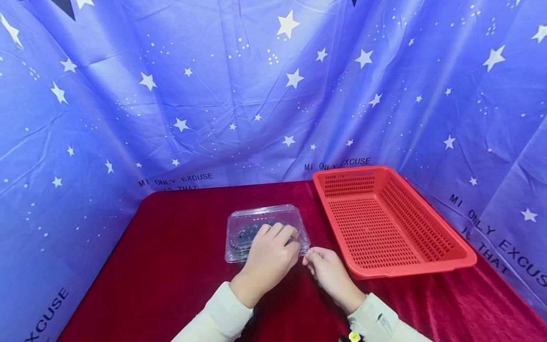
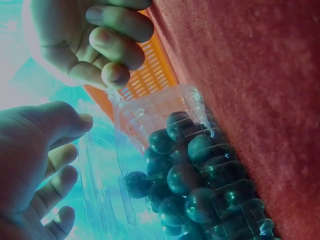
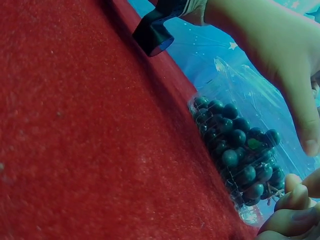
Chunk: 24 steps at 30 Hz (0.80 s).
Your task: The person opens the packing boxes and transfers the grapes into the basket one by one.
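Note:
A clear plastic clamshell box (image 1: 241,219) sits on the red cloth, its lid lying over the base. Dark round grapes (image 2: 184,177) fill it, some joined by stems in the right wrist view. My left hand (image 1: 271,256) is over the lid's near right part, fingers loosely bent; in the left wrist view its thumb and fingers stand apart with nothing between them. At the box's near right corner, my right hand (image 1: 330,271) pinches the plastic edge between thumb and fingertips. Whether the lid is latched there is hidden by the fingers.
Right of the box stands a red perforated plastic basket (image 1: 367,232), with nothing in it. Red velvety cloth (image 1: 171,266) covers the table. A blue curtain (image 1: 222,95) with white stars hangs behind and along both sides.

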Motion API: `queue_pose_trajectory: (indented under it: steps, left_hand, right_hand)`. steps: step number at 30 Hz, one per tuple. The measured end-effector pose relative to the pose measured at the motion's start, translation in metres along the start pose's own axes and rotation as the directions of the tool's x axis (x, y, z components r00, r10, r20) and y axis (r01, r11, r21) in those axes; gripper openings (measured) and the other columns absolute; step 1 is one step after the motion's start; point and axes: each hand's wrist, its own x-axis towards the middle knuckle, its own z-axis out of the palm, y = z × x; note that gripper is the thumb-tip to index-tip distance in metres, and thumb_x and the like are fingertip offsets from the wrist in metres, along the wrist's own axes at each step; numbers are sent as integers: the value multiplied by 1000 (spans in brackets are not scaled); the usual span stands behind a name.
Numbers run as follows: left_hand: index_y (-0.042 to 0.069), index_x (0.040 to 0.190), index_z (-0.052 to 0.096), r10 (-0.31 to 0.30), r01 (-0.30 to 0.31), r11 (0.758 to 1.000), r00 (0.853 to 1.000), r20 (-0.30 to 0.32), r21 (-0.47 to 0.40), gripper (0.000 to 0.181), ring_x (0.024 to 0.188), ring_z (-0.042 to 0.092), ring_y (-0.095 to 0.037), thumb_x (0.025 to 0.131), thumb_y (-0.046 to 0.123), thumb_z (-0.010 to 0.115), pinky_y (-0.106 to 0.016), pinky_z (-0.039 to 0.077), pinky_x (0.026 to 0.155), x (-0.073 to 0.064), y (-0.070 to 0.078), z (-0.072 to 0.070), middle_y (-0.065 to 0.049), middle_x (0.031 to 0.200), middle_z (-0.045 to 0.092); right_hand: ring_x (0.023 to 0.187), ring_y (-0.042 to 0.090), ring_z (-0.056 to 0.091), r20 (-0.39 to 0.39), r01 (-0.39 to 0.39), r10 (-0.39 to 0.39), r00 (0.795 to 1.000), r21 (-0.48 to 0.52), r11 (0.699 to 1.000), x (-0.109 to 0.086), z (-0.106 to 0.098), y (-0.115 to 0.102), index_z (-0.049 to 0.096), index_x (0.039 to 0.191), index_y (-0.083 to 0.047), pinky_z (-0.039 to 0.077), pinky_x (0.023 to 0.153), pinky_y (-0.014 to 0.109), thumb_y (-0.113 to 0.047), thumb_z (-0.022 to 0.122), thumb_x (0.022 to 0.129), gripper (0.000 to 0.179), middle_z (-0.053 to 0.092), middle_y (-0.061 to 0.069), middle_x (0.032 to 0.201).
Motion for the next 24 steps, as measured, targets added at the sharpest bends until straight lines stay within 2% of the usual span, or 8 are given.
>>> queue_pose_trajectory:
  steps: [24]
  left_hand:
    - [18, 77, 78, -10, 10, 1000, 1000, 4, -11, 8, 90, 61, -15, 84, 18, 76, -30, 42, 71, 1, -4, -3, 5, 100, 67]
  right_hand:
    - [45, 9, 32, -5, 4, -4, 1000, -21, 1000, 0, 0, -1, 65, 81, 2, 24, 41, 19, -3, 48, 97, 23, 45, -1, 59]
